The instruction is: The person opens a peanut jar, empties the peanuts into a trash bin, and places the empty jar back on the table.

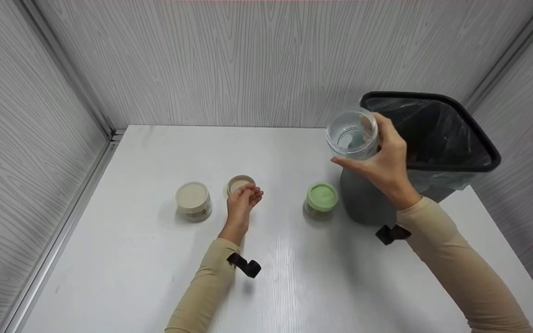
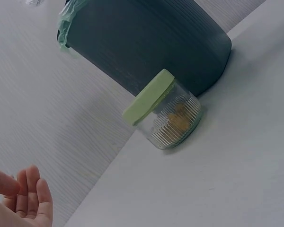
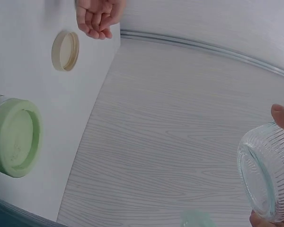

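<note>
My right hand (image 1: 368, 148) grips a clear ribbed jar (image 1: 350, 132) with no lid. It is tilted, mouth toward me, in the air beside the bin's near rim; the right wrist view shows the clear jar (image 3: 267, 177) against the wall. My left hand (image 1: 252, 190) rests on the table with fingers loosely curled and holds nothing. A loose beige lid (image 1: 240, 183) lies just beyond its fingertips. A beige-lidded jar (image 1: 193, 200) stands to the left. A green-lidded jar (image 1: 322, 200) stands between my hands, and this green-lidded jar (image 2: 168, 116) holds yellowish pieces.
A dark grey bin (image 1: 433, 134) lined with a black bag stands at the back right of the white table (image 1: 123, 277), close behind the green-lidded jar. Grey wood-grain walls enclose the table on three sides.
</note>
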